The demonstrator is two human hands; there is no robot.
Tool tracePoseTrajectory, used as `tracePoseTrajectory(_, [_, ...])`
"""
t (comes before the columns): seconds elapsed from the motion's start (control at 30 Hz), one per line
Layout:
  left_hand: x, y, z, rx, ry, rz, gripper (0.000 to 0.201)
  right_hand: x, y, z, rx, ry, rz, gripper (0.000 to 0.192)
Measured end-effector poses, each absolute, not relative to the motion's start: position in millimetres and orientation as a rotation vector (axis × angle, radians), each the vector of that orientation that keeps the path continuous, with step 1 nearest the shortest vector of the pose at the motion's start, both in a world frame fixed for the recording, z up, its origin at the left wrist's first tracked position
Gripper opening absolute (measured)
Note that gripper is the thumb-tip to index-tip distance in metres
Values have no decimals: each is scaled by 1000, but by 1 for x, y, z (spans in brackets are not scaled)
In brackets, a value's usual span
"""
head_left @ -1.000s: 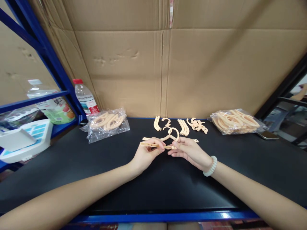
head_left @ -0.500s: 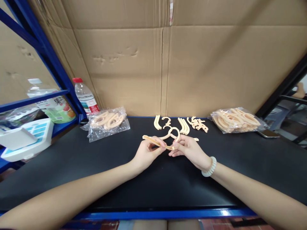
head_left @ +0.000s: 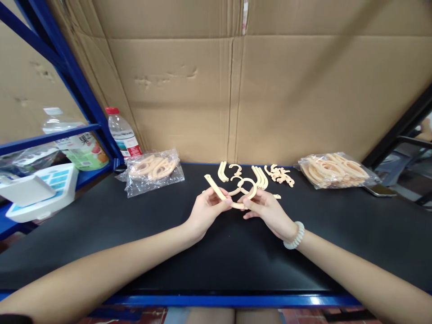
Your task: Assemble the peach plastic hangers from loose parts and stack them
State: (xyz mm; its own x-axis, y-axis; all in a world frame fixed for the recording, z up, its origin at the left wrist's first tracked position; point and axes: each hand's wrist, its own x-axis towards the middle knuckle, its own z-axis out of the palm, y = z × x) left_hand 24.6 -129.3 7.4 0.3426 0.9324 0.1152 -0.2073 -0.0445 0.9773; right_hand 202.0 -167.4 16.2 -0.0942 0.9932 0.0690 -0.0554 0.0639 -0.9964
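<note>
Left hand (head_left: 206, 210): fingers closed on the cream plastic strip (head_left: 218, 192), pinching it near its lower end; thumb on top
Right hand (head_left: 266, 210): fingertips closed on the same strip's near end, meeting the left hand at centre; a pale bead bracelet (head_left: 294, 236) sits on the wrist
Cream plastic strip: held just above the black tabletop (head_left: 101, 225), tilted, far end pointing toward 10 o'clock, near end between the two thumbs
Round hook piece (head_left: 245, 186): cream ring shape directly behind the hands at 12 o'clock; whether it touches the strip I cannot tell
Loose parts, 12 o'clock: curved cream strips (head_left: 259, 177) laid side by side, a small hook (head_left: 235, 169), another pair of strips (head_left: 221, 171), all on the tabletop near the cardboard wall (head_left: 286, 90)
Small cream bits (head_left: 281, 174): a heap at 1 o'clock from the hands
Right bag (head_left: 334, 170): clear plastic, full of cream curved parts, at 2 o'clock, well apart from the hands
Left bag (head_left: 153, 170): clear plastic with like parts, at 10 o'clock
Water bottle (head_left: 123, 134): red cap, upright, behind the left bag beside the blue rack post (head_left: 72, 74)
White box (head_left: 40, 191): on the blue shelf at 9 o'clock
Phone (head_left: 380, 191): dark slab just beside the right bag
</note>
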Motion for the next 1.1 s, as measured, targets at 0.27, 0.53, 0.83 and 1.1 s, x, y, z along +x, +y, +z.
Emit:
tracePoseTrajectory(0.27, [30, -136, 10, 1313, 695, 965, 40, 196, -167, 11, -1009, -1297, 1327, 34])
tracePoseTrajectory(0.53, [29, -132, 11, 1160, 739, 976, 30, 235, -138, 21, -1179, -1487, 847, 30])
tracePoseTrajectory(0.83, [28, -130, 10, 1150, 710, 963, 32, 275, -100, 8, -1326, -2156, -19, 19])
tracePoseTrajectory(1.1, [29, -129, 11, 1150, 724, 975, 33, 275, -91, 0, -1317, -2109, 48, 18])
